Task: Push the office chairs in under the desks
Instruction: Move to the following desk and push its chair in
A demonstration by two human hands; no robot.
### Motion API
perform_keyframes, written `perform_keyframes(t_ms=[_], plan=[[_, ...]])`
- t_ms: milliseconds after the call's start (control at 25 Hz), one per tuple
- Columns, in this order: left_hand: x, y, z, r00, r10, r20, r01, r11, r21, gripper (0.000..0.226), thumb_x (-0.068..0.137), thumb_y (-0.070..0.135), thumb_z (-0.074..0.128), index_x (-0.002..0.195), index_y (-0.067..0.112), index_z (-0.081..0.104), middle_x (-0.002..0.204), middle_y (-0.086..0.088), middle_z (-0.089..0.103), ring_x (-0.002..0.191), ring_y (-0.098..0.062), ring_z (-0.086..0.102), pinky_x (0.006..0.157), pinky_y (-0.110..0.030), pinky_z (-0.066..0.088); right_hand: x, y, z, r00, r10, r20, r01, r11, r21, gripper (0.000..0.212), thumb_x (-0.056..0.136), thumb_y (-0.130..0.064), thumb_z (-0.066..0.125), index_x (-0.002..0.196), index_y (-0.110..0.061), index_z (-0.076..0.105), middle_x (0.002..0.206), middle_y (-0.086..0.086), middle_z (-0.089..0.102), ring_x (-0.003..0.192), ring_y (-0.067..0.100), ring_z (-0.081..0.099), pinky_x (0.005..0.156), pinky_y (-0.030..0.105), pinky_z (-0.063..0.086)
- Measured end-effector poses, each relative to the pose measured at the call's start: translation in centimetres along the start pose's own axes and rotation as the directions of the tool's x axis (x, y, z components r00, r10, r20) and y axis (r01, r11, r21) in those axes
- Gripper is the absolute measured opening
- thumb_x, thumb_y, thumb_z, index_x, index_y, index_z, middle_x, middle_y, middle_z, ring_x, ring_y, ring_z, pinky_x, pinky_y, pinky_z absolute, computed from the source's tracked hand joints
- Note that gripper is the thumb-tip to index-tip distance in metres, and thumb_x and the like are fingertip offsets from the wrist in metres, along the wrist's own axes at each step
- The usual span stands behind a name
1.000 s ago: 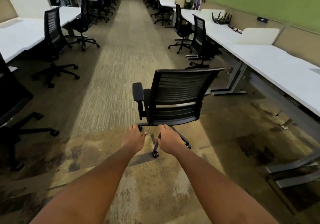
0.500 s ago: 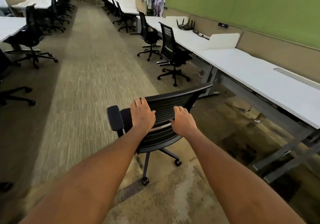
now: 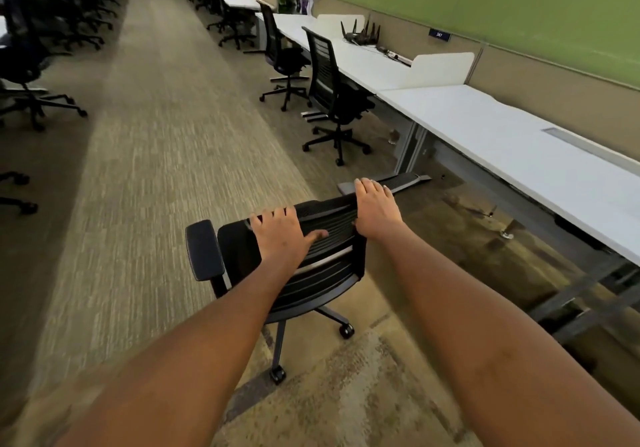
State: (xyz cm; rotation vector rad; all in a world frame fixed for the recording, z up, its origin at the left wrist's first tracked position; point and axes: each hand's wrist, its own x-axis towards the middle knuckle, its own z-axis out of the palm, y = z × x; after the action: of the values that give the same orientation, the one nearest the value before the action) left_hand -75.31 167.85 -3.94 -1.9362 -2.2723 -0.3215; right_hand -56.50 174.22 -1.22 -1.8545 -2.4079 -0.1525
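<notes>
A black mesh-back office chair (image 3: 322,266) on castors stands in the aisle, its back toward me and its left armrest (image 3: 203,250) sticking out. My left hand (image 3: 282,233) lies over the top edge of the backrest, fingers curled on it. My right hand (image 3: 375,209) grips the same top edge further right. The long white desk (image 3: 512,145) runs along the right, a little beyond the chair, with open floor beneath it.
Two more black chairs (image 3: 334,100) stand at the white desks further along the right. Other chairs (image 3: 24,76) line the left side. Grey desk legs (image 3: 585,294) reach out over the floor at the right. A carpeted aisle (image 3: 156,135) runs ahead.
I have come up to the chair and both hands, which hung in the air a second ago, now hold the top of its backrest. The view has swung toward the right desks.
</notes>
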Motion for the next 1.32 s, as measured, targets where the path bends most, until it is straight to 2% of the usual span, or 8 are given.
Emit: perform_keyframes(t_ms=[80, 160, 280, 400, 520, 760, 1000, 1320], plan=[[0.3, 0.8, 0.3, 0.997, -0.065, -0.051, 0.066, 0.998, 0.01, 0.104, 0.069, 0.095, 0.014, 0.113, 0.014, 0.062, 0.11, -0.012, 0.066, 0.106, -0.037, 0.057, 0.095, -0.055, 0.033, 1.8, 0.7, 0.5, 0.997, -0.059, 0.059, 0.06, 0.998, -0.016, 0.076, 0.081, -0.014, 0.066, 0.146, -0.011, 0.027, 0.152, 0.012, 0.029, 0.142, 0.03, 0.021, 0.116, 0.047, 0.015], [1.1, 1.7, 0.6, 0.987, -0.122, -0.1, 0.123, 0.992, 0.009, 0.104, 0.07, 0.094, 0.008, 0.105, 0.015, 0.065, 0.102, -0.011, 0.068, 0.097, -0.036, 0.058, 0.091, -0.053, 0.035, 3.3, 1.3, 1.4, 0.99, -0.129, 0.06, 0.13, 0.991, -0.015, 0.058, 0.082, -0.015, 0.062, 0.137, -0.014, 0.042, 0.143, 0.009, 0.042, 0.137, 0.029, 0.031, 0.116, 0.048, 0.016], [2.4, 3.3, 0.8, 0.976, -0.153, -0.157, 0.16, 0.987, 0.032, 0.099, 0.07, 0.094, 0.012, 0.093, 0.017, 0.069, 0.089, -0.008, 0.069, 0.085, -0.033, 0.059, 0.082, -0.046, 0.036, 4.7, 2.7, 2.4, 0.988, -0.137, -0.074, 0.137, 0.991, 0.0, 0.035, 0.083, -0.014, 0.056, 0.118, -0.016, 0.058, 0.125, 0.005, 0.058, 0.123, 0.027, 0.046, 0.112, 0.047, 0.024], [3.5, 5.4, 1.0, 0.972, -0.166, -0.169, 0.179, 0.982, 0.062, 0.097, 0.07, 0.095, 0.014, 0.089, 0.018, 0.07, 0.085, -0.006, 0.067, 0.08, -0.03, 0.057, 0.078, -0.042, 0.033, 5.9, 4.2, 2.5, 0.986, -0.112, -0.126, 0.115, 0.993, 0.018, 0.023, 0.087, -0.013, 0.047, 0.105, -0.016, 0.062, 0.112, 0.005, 0.063, 0.112, 0.027, 0.05, 0.106, 0.045, 0.029], [4.0, 7.4, 1.8, 0.965, -0.159, -0.208, 0.179, 0.981, 0.078, 0.093, 0.071, 0.093, 0.016, 0.086, 0.018, 0.069, 0.082, -0.005, 0.065, 0.076, -0.028, 0.055, 0.076, -0.04, 0.028, 6.3, 6.1, 2.5, 0.985, -0.121, -0.12, 0.127, 0.991, 0.042, 0.021, 0.088, -0.015, 0.046, 0.1, -0.016, 0.062, 0.108, 0.005, 0.064, 0.11, 0.027, 0.051, 0.104, 0.045, 0.029], [5.0, 9.2, 2.5, 0.958, -0.118, -0.262, 0.14, 0.988, 0.067, 0.094, 0.073, 0.092, 0.016, 0.078, 0.014, 0.067, 0.075, -0.007, 0.063, 0.068, -0.028, 0.053, 0.076, -0.041, 0.03, 7.1, 8.2, 2.4, 0.987, -0.147, -0.056, 0.148, 0.989, -0.002, 0.016, 0.088, -0.018, 0.05, 0.101, -0.016, 0.06, 0.109, 0.006, 0.063, 0.109, 0.028, 0.052, 0.102, 0.047, 0.032], [6.7, 9.5, 2.3, 0.971, -0.084, -0.223, 0.108, 0.989, 0.097, 0.091, 0.073, 0.091, 0.021, 0.08, 0.013, 0.068, 0.076, -0.008, 0.064, 0.071, -0.028, 0.054, 0.074, -0.039, 0.031, 8.5, 8.7, 2.4, 0.988, -0.139, -0.062, 0.139, 0.99, -0.009, 0.016, 0.087, -0.019, 0.051, 0.1, -0.016, 0.059, 0.108, 0.006, 0.063, 0.108, 0.029, 0.052, 0.099, 0.048, 0.034], [11.7, 7.8, 3.4, 0.986, 0.006, -0.165, 0.011, 0.994, 0.106, 0.093, 0.071, 0.091, 0.014, 0.083, 0.017, 0.069, 0.082, -0.006, 0.065, 0.075, -0.027, 0.056, 0.076, -0.039, 0.032, 11.4, 8.1, 2.7, 0.998, -0.05, -0.047, 0.047, 0.997, -0.059, 0.019, 0.086, -0.02, 0.05, 0.102, -0.015, 0.059, 0.109, 0.007, 0.063, 0.107, 0.029, 0.053, 0.095, 0.05, 0.037]])
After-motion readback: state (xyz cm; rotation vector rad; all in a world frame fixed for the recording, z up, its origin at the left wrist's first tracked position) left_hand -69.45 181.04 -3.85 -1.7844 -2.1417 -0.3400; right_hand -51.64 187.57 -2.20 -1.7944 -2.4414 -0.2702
